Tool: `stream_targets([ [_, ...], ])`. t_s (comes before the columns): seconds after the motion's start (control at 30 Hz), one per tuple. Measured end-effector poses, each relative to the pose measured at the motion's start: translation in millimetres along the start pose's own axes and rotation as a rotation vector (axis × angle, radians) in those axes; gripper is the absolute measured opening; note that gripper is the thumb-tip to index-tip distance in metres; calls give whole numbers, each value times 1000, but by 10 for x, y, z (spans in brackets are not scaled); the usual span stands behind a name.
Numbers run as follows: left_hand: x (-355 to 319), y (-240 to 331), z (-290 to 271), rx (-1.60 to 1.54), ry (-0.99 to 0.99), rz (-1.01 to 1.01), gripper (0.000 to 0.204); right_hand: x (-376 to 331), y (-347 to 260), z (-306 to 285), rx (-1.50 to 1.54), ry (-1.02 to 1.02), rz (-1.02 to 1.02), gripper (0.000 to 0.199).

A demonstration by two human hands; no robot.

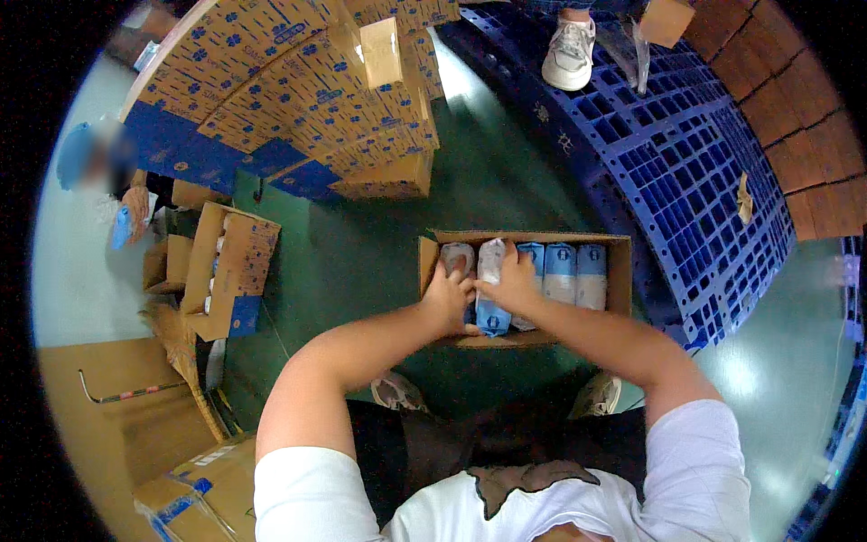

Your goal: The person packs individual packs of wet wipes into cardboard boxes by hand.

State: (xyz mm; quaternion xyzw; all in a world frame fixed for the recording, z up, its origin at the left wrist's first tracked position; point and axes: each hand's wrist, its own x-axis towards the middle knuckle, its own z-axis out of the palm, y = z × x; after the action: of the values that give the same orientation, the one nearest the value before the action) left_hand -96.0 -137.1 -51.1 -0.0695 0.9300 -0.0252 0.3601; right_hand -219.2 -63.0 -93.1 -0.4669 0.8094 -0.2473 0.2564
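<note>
An open cardboard carton (618, 298) sits on the floor in front of me, with a row of blue-and-white soft packs inside. My right hand (513, 282) is wrapped over a tilted pack (492, 314) that stands higher than its neighbours. At the carton's left end, my left hand (448, 296) curls its fingers over the leftmost pack (458, 254), with its thumb low beside the tilted one. Upright packs, among them a pack at the right end (591, 275), fill the right side. The hands hide parts of the packs between them.
Printed cartons (298, 99) are stacked at the far left. A blue plastic pallet (668, 154) lies at the right, a person's shoe (570, 54) on it. Brown boxes (795, 99) line the far right. Another open carton (239, 262) and flattened cardboard (126, 406) are at the left.
</note>
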Motion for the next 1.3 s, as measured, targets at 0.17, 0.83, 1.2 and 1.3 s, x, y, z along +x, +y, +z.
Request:
stream_targets([
  [0.17, -28, -74, -88, -83, -14, 36, 55, -72, 132, -375, -48, -317, -331, 35],
  [0.83, 91, 9, 75, -280, 191, 144, 67, 109, 550, -660, -179, -294, -151, 20],
  [1.2, -68, -139, -1418, -2354, 870, 83, 52, 194, -334, -1857, 927, 182, -212, 40],
  [1.3, -5, -202, -1568, -1844, 1188, -115, 52, 132, -638, -1817, 1149, 66, -146, 67],
])
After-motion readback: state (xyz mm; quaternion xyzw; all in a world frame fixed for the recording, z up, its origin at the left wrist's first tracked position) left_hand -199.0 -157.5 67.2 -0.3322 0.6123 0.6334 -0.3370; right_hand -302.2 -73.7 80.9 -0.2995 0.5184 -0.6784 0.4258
